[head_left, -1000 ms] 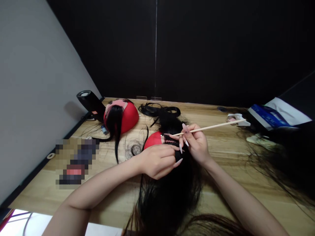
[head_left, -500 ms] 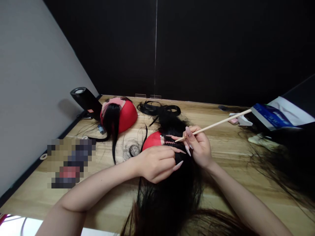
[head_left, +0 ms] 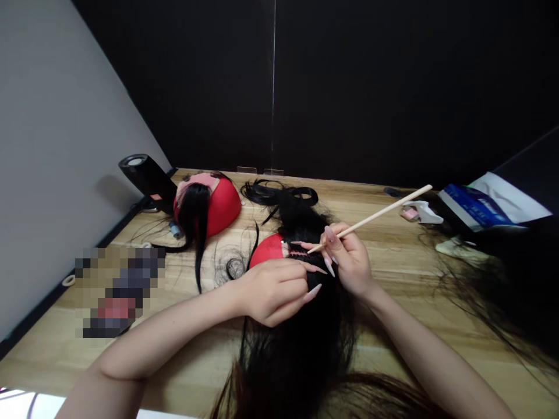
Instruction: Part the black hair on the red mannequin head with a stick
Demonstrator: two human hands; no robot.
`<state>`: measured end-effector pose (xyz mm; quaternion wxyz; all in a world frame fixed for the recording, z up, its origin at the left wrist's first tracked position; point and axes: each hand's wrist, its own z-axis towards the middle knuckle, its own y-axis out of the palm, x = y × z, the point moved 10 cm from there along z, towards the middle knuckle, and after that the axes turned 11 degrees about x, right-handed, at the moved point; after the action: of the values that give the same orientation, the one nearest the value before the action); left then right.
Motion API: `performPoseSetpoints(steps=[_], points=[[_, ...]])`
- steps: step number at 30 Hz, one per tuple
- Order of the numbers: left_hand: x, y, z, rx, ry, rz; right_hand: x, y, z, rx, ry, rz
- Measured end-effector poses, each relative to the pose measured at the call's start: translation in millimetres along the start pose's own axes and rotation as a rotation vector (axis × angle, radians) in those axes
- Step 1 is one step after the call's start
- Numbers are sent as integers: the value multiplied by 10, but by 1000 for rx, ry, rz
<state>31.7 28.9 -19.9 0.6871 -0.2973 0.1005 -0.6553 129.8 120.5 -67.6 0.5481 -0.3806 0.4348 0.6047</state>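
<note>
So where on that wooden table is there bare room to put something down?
Bare table shows right of the right hand, before the loose hair by the blue packet. Another patch lies near the front left edge, below the left forearm. It is crowded around both red domes, strewn with black strands.

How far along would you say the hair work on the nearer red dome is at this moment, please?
Already done, it seems: long black hair covers the near side of the red dome. In hand: the right hand holds a thin wooden stick with its tip at the pink seam, while the left hand presses the hair down beside it. Left: the dome's far left part is bare red.
</note>
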Motion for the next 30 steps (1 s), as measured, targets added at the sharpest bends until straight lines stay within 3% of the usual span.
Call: performPoseSetpoints(steps=[17, 30], points=[[12, -2, 14, 6, 21, 29, -13, 29, -3, -9, 5, -9], [0, 6, 5, 0, 10, -1, 47, 18, -11, 0, 58, 132]])
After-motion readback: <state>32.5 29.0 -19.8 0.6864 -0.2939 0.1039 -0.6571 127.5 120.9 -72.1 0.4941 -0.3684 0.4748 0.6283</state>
